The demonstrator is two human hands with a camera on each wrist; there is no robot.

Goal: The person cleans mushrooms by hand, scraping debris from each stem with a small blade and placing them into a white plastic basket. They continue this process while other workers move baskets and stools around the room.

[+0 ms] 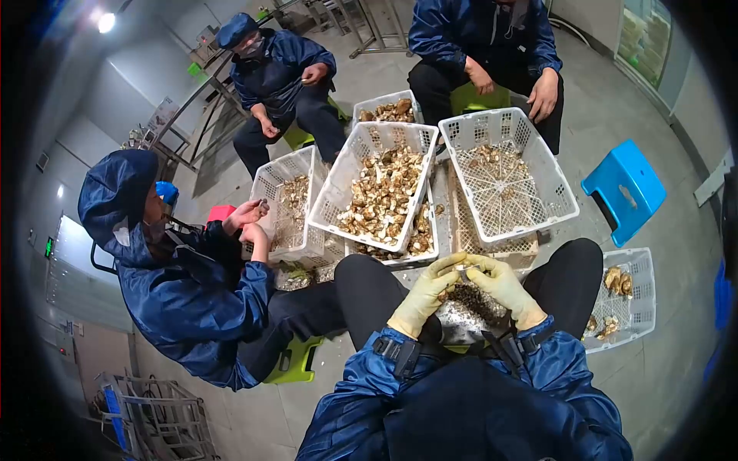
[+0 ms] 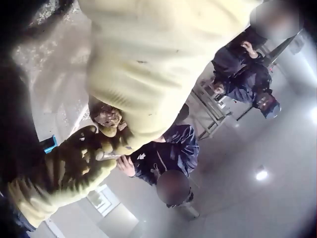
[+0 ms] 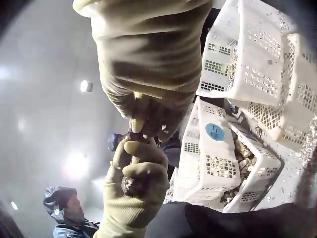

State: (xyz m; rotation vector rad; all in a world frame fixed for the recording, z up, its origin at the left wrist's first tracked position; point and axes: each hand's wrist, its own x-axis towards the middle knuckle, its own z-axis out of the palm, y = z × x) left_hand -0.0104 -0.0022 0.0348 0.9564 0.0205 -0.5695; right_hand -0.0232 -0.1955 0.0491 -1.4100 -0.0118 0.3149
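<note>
Both hands wear pale yellow gloves and meet over the lap. My left hand [image 1: 423,298] grips a brown, lumpy mushroom [image 2: 108,116], its dark end showing between the fingers in the right wrist view. Close against it, my right hand [image 1: 503,290] holds a small knife [image 2: 105,155], of which only a thin silvery part shows between the fingertips. The gloves hide most of both things. Below the hands, dark crumbs and trimmings [image 1: 470,306] lie on a pale surface between the knees.
A white crate [image 1: 374,230] heaped with mushroom pieces stands ahead, beside another crate [image 1: 530,223] with scraps. A low crate [image 1: 642,307] holds a few mushrooms at right, near a blue stool [image 1: 626,192]. Three other people sit around the crates.
</note>
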